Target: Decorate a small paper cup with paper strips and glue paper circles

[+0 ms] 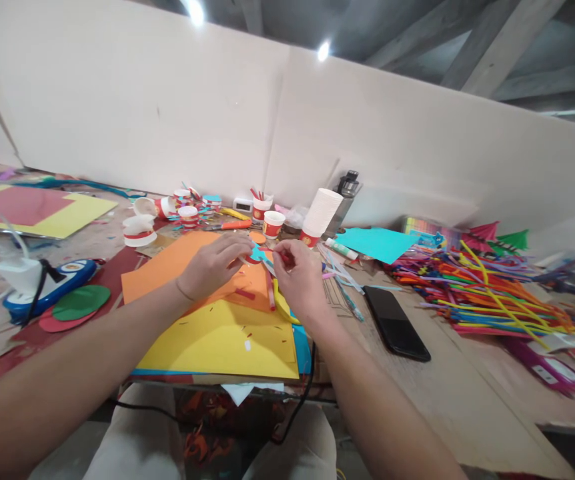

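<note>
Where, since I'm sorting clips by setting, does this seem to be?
Probably a craft workspace: there are yellow paper, a heap of what look like colorful pipe cleaners and a stack of paper cups.

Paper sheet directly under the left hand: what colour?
Orange; the sheet shows best in the head view.

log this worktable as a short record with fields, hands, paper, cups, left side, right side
left hand: fingertips at a small blue piece, exact grip unclear
right hand: fingers bent together close beside that piece, contents hard to tell
paper: orange sheet and yellow sheet below the hands
cups: tall cup stack beyond the right hand
left side: green circle overlapping a red circle
right side: black phone
</note>
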{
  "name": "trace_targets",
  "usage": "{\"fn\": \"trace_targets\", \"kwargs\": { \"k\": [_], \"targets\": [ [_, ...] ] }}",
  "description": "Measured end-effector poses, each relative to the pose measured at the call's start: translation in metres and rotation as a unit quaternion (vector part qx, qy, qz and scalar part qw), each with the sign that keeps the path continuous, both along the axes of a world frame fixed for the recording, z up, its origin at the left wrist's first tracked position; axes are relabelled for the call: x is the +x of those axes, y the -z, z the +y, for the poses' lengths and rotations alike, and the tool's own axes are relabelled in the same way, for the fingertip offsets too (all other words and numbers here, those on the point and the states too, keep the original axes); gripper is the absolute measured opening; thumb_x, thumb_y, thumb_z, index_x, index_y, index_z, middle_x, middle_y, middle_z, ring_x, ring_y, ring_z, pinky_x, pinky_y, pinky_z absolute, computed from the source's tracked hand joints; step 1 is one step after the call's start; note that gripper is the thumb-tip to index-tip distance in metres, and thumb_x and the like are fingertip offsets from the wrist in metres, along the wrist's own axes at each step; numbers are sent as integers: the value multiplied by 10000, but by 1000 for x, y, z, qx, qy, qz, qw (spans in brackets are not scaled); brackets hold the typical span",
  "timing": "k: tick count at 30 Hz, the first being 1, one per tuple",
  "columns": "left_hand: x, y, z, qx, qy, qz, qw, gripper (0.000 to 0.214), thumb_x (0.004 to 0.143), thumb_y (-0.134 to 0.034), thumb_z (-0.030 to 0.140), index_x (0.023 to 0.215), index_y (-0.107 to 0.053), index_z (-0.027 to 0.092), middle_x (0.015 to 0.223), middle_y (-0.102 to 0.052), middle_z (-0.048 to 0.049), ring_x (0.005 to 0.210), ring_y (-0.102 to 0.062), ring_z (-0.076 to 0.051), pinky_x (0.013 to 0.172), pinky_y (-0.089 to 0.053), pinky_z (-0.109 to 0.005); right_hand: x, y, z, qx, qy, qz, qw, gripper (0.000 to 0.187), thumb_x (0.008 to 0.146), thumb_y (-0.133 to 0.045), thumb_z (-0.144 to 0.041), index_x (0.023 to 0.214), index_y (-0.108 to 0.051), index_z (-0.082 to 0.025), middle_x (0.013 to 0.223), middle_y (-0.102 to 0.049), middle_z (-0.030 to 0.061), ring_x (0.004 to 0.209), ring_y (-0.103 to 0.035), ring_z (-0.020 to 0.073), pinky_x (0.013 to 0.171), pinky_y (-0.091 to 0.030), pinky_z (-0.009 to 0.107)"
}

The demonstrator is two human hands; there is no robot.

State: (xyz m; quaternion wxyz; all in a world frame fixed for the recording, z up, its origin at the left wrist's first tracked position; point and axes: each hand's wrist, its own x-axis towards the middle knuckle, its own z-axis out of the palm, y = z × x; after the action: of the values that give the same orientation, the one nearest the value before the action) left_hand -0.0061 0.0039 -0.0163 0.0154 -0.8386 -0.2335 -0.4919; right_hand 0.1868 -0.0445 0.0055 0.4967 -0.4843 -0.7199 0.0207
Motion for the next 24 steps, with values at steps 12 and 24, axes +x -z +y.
{"fn": "trace_targets", "kwargs": {
  "k": [12, 24],
  "targets": [
    [1, -1, -1, 57, 7, 7, 998, 214, 845, -543, 54, 971, -630, 204, 1063, -728, -85, 1060, -676, -187, 950, -558, -366, -7, 3, -3, 42, -33, -20, 998, 118, 872, -577, -139, 897, -668, -210, 906, -670, 45, 736, -597, 138, 681, -513, 285],
    [0, 0, 1, 94, 5, 3, 996, 230, 843, -550, 30, 997, -621, 185, 1068, -718, -104, 1064, -674, -193, 943, -565, -363, -9, 8, -2, 57, -51, -24, 997, 109, 859, -601, -127, 880, -673, -207, 901, -651, 52, 851, -613, 170, 729, -507, 307]
  ]
}}
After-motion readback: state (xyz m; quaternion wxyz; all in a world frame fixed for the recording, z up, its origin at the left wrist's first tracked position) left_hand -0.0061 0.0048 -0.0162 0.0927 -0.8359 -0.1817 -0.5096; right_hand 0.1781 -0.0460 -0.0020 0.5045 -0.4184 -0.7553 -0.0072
